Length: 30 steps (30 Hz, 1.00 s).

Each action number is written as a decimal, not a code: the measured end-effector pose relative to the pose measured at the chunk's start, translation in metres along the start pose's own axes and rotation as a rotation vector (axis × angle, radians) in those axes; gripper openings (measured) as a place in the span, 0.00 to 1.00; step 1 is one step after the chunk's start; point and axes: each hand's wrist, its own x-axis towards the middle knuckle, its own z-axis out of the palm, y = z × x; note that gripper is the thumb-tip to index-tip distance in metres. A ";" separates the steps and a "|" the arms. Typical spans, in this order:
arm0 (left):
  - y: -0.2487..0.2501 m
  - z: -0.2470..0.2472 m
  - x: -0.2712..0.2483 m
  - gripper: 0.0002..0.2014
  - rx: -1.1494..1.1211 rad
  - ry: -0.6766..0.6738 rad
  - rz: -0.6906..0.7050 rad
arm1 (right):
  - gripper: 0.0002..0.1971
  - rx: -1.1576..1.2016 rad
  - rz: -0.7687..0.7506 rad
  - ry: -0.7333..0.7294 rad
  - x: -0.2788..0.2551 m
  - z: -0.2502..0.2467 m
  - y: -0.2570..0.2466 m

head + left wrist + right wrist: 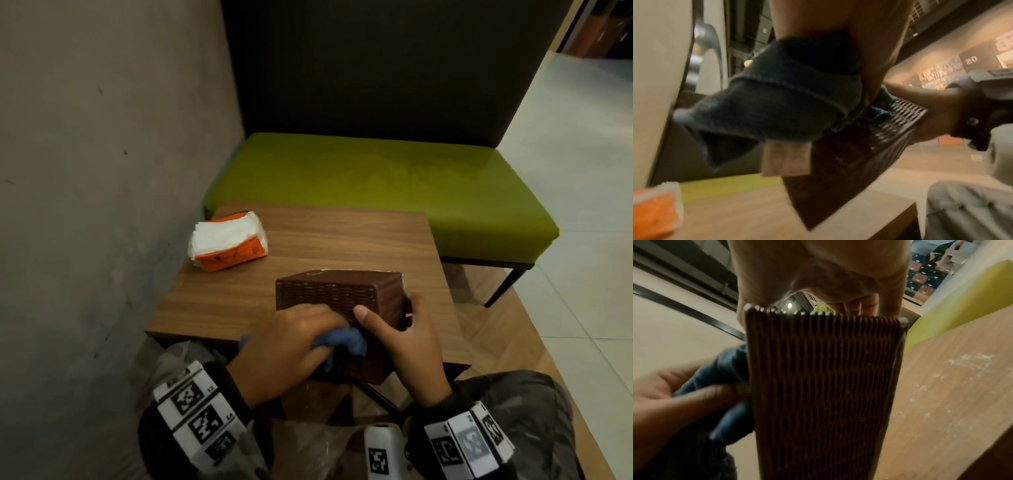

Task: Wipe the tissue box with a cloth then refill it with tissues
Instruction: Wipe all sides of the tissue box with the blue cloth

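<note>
The brown woven tissue box (337, 298) is held tilted above the near edge of the wooden counter (239, 294), lifted clear of the surface on its near side. It is gripped by the right hand (407, 346), whose thumb is laid across the near upper face while the fingers are curled round the right end; this grip is closed firmly on the box. In the right wrist view the ribbed side of the tissue box (824, 386) fills the middle, with the fingertips (855, 306) hooked over its far edge.

A bunched blue cloth (339, 339) is clutched in the left hand (291, 346) and pressed against the near left face of the box; the fingers are curled round the cloth, so this grip too is closed. In the left wrist view the cloth (777, 100) is seen folded under the palm, with a pale label (786, 159) hanging from it, touching the box (849, 162).

An opened orange pack of white tissues (227, 240) is lying on the far left corner of the counter, well apart from the box and close to the grey wall (102, 154). A green bench seat (376, 185) with a dark backrest is set beyond the counter. Pale specks (962, 366) are scattered on the counter in the right wrist view.
</note>
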 end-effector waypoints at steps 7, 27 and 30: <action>0.005 0.022 -0.023 0.14 0.132 0.071 0.058 | 0.40 -0.037 -0.069 -0.053 0.000 -0.016 -0.001; -0.010 0.039 -0.004 0.20 -0.128 0.390 -0.150 | 0.53 -0.344 -0.215 -0.021 -0.009 0.009 0.073; -0.003 0.061 -0.010 0.24 0.271 0.130 0.213 | 0.60 -0.273 -0.090 -0.119 -0.008 0.009 0.094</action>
